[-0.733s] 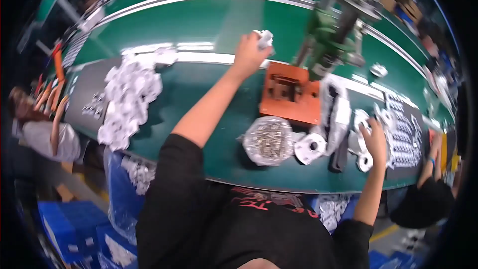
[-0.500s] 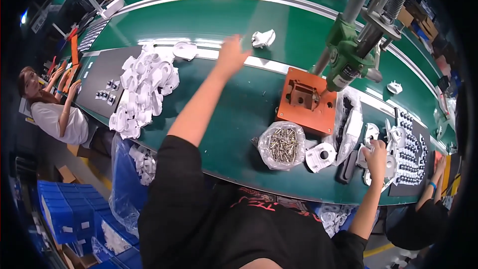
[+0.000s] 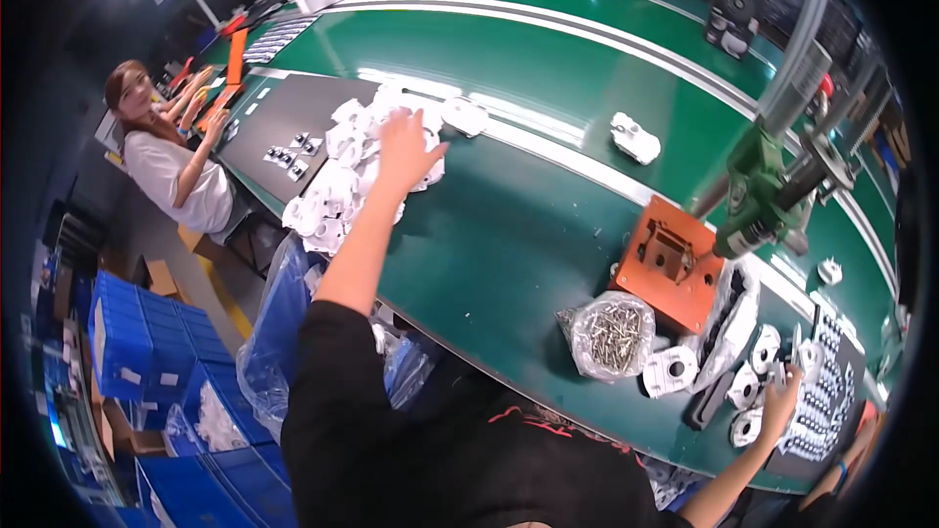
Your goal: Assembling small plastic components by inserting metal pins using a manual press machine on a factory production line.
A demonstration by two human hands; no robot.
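Note:
My left hand (image 3: 403, 154) is over the heap of white plastic housings (image 3: 337, 191), its fingers spread and nothing visibly held. At the right end of the bench, my right hand (image 3: 779, 399) has its fingers curled at several white round parts (image 3: 745, 386). Something small and greyish shows at those fingertips, too small to name. Left of that hand lie a dark oblong object (image 3: 706, 403) and a white housing with a round hole (image 3: 670, 372). Just beyond the right hand, a dark mat carries rows of small black-and-white parts (image 3: 820, 411).
An orange fixture block (image 3: 670, 269) sits under a green press (image 3: 758, 186). Beside it are a clear bag of screws (image 3: 613, 337) and a plastic bag of dark parts (image 3: 729, 308). A white part (image 3: 636, 139) lies on the green conveyor (image 3: 548, 78). A co-worker (image 3: 176, 161) sits at left.
My left hand has moved from the conveyor edge left and back onto the heap of housings. The view has turned left, and the white part on the conveyor has changed orientation. My right hand stays among the round parts.

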